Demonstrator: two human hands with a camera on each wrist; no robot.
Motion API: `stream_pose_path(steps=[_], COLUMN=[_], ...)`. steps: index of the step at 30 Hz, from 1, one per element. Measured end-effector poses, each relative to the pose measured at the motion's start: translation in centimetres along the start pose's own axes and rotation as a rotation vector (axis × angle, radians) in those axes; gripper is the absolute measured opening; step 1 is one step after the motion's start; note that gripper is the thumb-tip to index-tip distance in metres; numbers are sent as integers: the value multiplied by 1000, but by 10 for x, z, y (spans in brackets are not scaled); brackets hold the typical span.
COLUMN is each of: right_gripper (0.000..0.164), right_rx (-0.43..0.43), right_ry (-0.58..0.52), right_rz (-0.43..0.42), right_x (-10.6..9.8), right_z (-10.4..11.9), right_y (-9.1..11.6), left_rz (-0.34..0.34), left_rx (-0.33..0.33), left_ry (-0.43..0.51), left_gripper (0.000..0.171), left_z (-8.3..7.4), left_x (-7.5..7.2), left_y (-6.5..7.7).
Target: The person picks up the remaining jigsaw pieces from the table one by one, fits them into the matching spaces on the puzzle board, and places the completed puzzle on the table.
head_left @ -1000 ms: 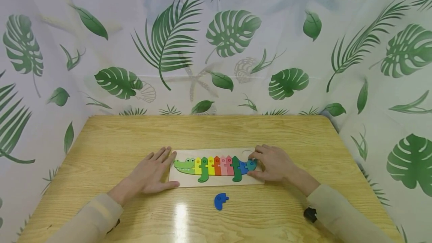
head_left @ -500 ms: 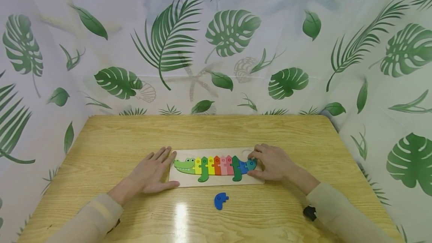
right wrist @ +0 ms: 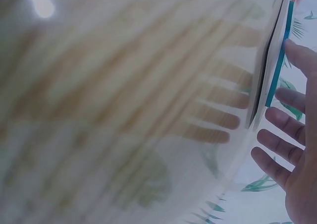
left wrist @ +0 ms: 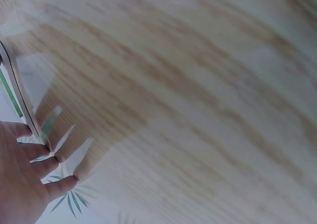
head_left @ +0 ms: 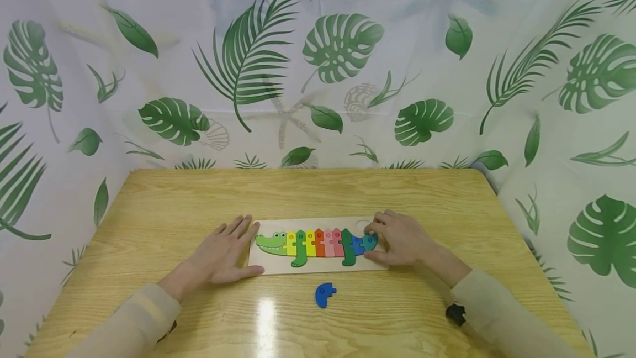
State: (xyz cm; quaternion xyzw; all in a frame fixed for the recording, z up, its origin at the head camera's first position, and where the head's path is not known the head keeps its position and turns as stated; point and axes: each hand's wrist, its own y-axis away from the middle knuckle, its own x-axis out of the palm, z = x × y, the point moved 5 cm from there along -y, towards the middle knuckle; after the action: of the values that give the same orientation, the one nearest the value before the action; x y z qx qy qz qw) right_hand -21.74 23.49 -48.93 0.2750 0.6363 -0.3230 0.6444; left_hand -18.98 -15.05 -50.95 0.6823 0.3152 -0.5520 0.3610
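A wooden crocodile puzzle board lies on the table, its colourful pieces joined in a row from the green head to the teal piece at the right end. My left hand rests at the board's left end with straight, spread fingers; in the left wrist view its fingertips meet the board's edge. At the other end, my right hand pinches the teal piece between thumb and index finger. A loose blue curved piece with a tab lies in front of the board.
The wooden table reaches back to a white curtain printed with green leaves, which hangs behind and at both sides. A bright light reflection falls on the tabletop near the front. Something black shows at the right sleeve.
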Motion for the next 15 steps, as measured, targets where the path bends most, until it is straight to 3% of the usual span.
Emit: stream_pose_path(steps=[15], right_gripper=[52], right_rx=[-24], right_ry=[1], right_rz=[-20], right_x=[-4], right_z=[10], right_y=[4], left_rz=[6], left_rx=[2], left_ry=[9], left_gripper=[104], left_z=[0], left_x=[-1], left_y=[0])
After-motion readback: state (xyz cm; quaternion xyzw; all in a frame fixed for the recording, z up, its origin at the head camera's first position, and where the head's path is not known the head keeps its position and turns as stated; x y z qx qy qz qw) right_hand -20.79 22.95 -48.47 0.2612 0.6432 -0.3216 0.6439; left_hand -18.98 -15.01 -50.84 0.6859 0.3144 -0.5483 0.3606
